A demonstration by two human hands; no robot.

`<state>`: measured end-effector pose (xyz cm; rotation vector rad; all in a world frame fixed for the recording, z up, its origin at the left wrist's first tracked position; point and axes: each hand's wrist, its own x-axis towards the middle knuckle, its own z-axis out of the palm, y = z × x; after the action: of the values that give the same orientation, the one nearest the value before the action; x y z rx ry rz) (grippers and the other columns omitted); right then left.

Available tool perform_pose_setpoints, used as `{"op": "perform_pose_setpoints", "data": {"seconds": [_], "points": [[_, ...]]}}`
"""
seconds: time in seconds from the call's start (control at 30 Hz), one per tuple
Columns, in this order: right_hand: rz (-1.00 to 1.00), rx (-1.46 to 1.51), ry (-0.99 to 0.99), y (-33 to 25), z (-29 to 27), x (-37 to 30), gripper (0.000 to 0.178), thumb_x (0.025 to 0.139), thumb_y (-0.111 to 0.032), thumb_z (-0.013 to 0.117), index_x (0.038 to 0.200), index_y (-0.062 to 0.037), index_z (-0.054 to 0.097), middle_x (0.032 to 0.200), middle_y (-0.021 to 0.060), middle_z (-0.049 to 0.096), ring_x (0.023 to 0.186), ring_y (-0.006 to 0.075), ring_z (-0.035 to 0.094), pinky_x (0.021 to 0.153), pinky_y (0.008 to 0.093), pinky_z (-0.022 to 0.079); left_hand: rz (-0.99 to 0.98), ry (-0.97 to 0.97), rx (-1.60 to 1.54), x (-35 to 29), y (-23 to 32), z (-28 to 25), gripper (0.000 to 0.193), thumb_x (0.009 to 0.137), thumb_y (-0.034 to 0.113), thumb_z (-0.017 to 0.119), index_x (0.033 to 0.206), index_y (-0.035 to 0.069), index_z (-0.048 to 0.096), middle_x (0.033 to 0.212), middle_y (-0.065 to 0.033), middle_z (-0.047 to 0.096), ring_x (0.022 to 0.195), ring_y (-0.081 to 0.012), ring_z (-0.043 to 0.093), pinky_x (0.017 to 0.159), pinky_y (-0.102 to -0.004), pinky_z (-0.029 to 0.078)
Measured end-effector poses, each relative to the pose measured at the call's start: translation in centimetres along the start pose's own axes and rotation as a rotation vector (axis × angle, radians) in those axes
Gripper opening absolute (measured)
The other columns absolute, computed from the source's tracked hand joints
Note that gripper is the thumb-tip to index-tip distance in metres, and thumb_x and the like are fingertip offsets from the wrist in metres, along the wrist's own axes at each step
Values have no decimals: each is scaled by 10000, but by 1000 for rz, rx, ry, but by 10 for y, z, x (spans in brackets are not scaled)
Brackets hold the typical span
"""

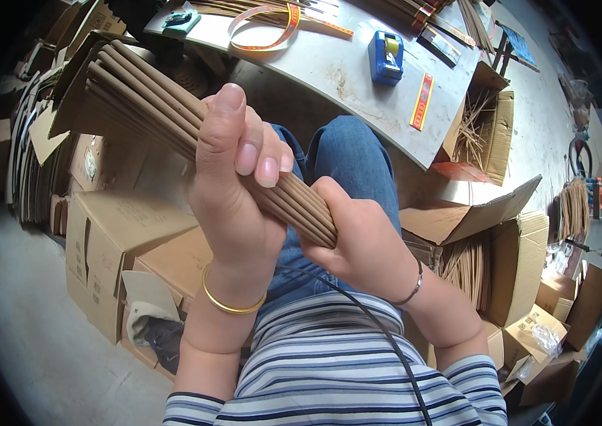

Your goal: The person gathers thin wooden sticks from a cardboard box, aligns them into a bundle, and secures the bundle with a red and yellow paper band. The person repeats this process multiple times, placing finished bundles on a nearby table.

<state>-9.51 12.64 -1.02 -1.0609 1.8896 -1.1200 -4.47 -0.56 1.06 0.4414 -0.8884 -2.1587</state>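
One brown stick bundle | left grip wrapped round middle | right grip clasping near end

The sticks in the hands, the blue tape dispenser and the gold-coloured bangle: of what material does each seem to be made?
Sticks: matt brown and fairly smooth, without clear grain; perhaps wood or pressed powder, hard to tell.
Tape dispenser: probably moulded plastic, from its even, slightly shiny blue body.
Bangle: apparently metal, polished, from its bright reflections; solid or plated cannot be told.
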Motion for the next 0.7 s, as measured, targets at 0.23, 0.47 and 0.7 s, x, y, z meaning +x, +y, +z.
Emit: {"op": "perform_pose_setpoints", "data": {"seconds": [0.23,0.47,0.7], "points": [[24,67,-78,-8,-8,-2,301,772,-95,706,985,-27,505,787,181,625,724,351,641,628,353,500,-116,-208,-206,-1,4,-7,268,1011,223,454,756,146,425,530,55,350,410,-35,366,413,-196,376],[293,981,-685,-5,-25,6,242,830,-50,690,958,-9,488,681,72,586,498,151,592,457,246,454,-313,-667,-747,10,-1,-23,177,1020,191,412,858,124,427,584,29,427,469,-67,440,523,-241,446],[-109,-135,153,5,9,4,256,795,-50,685,951,-53,482,737,160,604,663,354,616,556,352,483,43,-102,-23,2,-4,-8,236,987,182,492,766,133,425,534,57,375,451,-61,435,502,-225,444]]}}
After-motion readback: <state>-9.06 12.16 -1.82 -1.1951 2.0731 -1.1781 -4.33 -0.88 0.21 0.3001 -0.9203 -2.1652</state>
